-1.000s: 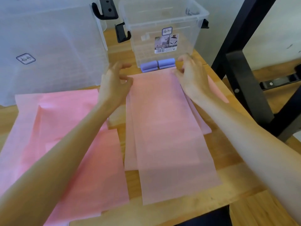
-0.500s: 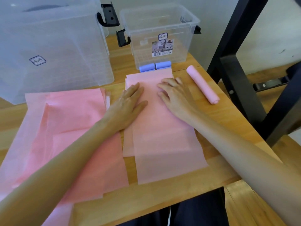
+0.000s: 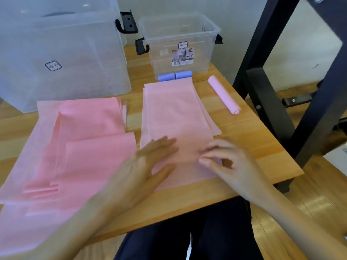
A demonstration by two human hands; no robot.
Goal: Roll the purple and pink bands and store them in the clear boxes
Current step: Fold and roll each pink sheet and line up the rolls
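Pink bands are stacked flat on the wooden table, lengthwise toward the person, in the middle of the tabletop. Left hand is laid flat on the near part of this stack, fingers straight and spread, nothing grasped. Right hand is placed at the stack's near right edge with fingers curled and thumb close to fingertips; motion blur is present, so whether the band edge is actually pinched cannot be told. A second, wider pile of pink bands is spread over the left of the table, overlapping loosely. One rolled pink band is seen lying on the table to the right of the middle stack, apart from it. Two rolled purple bands are seen side by side inside the small clear box, against its front wall at the bottom, just beyond the stack's far end. A large clear box is placed at the far left. Black frame is seen at right.
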